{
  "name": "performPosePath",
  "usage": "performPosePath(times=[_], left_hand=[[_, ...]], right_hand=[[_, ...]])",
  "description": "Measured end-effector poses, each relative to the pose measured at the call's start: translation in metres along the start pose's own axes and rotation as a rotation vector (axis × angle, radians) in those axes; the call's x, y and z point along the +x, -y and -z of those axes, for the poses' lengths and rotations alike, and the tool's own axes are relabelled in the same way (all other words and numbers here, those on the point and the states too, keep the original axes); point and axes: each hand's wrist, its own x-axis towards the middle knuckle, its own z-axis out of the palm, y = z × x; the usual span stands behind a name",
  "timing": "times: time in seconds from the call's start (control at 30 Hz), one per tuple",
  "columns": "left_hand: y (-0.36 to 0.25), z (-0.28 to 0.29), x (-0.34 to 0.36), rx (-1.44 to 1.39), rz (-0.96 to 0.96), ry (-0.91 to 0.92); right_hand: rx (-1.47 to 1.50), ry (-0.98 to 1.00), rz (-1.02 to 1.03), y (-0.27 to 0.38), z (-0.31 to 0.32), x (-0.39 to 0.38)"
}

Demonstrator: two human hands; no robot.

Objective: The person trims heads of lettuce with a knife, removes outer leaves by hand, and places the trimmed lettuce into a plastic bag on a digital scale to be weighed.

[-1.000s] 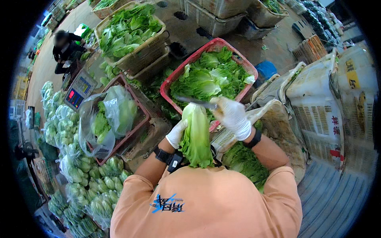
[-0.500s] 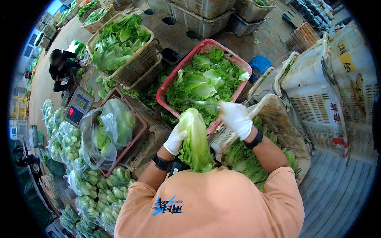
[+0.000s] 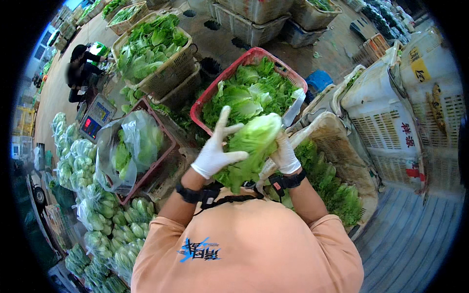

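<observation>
Wholesale vegetable market, packing area on bare concrete.

Ringed by crates: a red crate (image 3: 254, 57) heaped with loose lettuce leaves, wicker baskets (image 3: 161, 73) of greens, stacked white plastic crates (image 3: 391, 112) at right. Rows of bagged lettuce heads (image 3: 102, 219) laid out along the left, beside a weighing scale (image 3: 96, 116) with a lit display. Further stacks of crates (image 3: 254, 19) across the concrete floor (image 3: 337, 49), scattered with leaf scraps. Another person (image 3: 80, 66) crouched over produce further back.

A pale-green lettuce (image 3: 250, 149) — leafy, whole (tilted, base toward the upper right) — sits held at chest height.
</observation>
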Motion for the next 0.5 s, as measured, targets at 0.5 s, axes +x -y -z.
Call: performPosePath(times=[0.5], left_hand=[[0.043,-0.016,-0.098,-0.646,0.02,-0.02]], right_hand=[[-0.021,0.198,0.038,-0.011,0.004,-0.029]])
